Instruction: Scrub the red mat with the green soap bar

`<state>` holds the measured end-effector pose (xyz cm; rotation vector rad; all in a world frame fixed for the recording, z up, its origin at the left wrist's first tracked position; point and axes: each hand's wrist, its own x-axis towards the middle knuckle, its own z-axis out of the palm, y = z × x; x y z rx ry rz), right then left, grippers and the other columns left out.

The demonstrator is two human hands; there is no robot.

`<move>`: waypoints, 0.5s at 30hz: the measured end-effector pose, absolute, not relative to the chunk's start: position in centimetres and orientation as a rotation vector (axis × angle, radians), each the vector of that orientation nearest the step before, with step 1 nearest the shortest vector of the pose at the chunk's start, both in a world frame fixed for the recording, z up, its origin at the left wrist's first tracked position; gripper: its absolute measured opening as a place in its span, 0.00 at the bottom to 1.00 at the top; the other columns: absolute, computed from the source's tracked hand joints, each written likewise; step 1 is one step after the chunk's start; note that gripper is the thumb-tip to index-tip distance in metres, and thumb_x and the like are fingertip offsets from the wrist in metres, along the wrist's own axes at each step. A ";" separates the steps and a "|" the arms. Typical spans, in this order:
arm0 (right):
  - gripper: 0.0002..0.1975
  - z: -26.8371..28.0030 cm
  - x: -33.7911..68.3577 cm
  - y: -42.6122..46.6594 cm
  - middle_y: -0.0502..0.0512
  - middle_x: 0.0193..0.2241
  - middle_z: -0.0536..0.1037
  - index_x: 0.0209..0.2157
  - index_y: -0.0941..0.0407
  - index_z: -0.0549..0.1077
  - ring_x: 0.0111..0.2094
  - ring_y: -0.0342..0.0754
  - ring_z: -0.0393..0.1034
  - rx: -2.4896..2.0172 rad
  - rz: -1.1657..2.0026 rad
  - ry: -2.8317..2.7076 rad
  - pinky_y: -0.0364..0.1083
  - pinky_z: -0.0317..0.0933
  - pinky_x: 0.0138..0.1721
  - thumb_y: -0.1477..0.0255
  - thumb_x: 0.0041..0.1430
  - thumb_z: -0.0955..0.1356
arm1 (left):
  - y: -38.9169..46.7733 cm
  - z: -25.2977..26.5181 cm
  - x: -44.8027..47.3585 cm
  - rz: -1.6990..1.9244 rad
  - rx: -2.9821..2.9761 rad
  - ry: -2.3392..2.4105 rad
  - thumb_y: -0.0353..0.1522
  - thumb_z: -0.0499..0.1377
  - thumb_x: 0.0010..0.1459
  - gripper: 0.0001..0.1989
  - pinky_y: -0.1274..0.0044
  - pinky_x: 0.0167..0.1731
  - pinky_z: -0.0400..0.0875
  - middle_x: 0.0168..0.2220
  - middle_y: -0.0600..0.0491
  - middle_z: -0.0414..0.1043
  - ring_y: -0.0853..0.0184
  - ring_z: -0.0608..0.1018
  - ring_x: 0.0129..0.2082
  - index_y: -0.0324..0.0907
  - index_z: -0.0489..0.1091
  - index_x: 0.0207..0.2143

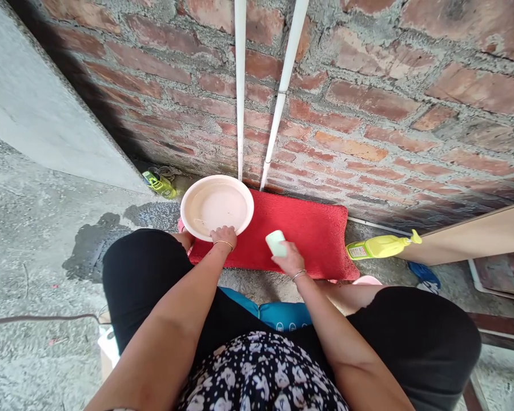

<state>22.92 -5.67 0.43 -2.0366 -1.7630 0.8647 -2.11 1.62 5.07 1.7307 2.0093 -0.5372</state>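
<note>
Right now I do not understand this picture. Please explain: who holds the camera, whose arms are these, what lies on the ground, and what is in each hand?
The camera is worn on a person's head and looks down, so both arms are that person's own; they seem to sit low, facing a brick wall. The left hand grips the near rim of a pale round basin with some water in it. The right hand holds a small pale green block, perhaps soap, over a red mat lying on the concrete floor. A yellow spray bottle lies to the right of the mat. Two white pipes run up the wall.
</note>
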 end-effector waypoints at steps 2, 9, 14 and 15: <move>0.30 0.9 21.2 -5.8 0.51 0.46 0.69 0.49 0.46 0.67 0.47 0.50 0.63 -1.796 0.921 -2.190 0.48 0.56 0.50 0.68 0.40 0.72 | 1.6 5.1 -2.1 -0.536 1.741 2.013 0.27 0.45 0.58 0.21 0.60 0.47 0.60 0.51 0.43 0.67 0.56 0.68 0.52 0.46 0.66 0.51; 0.36 0.2 27.0 -5.2 0.53 0.40 0.73 0.50 0.53 0.63 0.38 0.50 0.69 -2.218 0.754 -1.021 0.47 0.64 0.39 0.64 0.36 0.74 | 1.7 5.2 -2.0 -0.550 1.726 2.002 0.27 0.44 0.59 0.21 0.60 0.47 0.60 0.51 0.43 0.67 0.56 0.67 0.52 0.45 0.66 0.51; 0.30 -0.6 30.7 -4.9 0.59 0.40 0.74 0.49 0.55 0.60 0.34 0.51 0.70 -2.253 0.539 -0.394 0.47 0.65 0.30 0.60 0.44 0.69 | 1.7 5.1 -2.1 -0.561 1.723 1.997 0.28 0.43 0.60 0.21 0.60 0.48 0.59 0.51 0.44 0.67 0.56 0.67 0.53 0.47 0.66 0.51; 0.30 -0.6 30.3 -4.9 0.58 0.40 0.74 0.49 0.55 0.60 0.34 0.50 0.70 -2.242 0.558 -0.428 0.47 0.65 0.30 0.60 0.44 0.69 | 1.7 5.0 -2.1 -0.560 1.727 1.997 0.28 0.43 0.60 0.21 0.60 0.48 0.59 0.51 0.44 0.67 0.56 0.67 0.53 0.47 0.66 0.51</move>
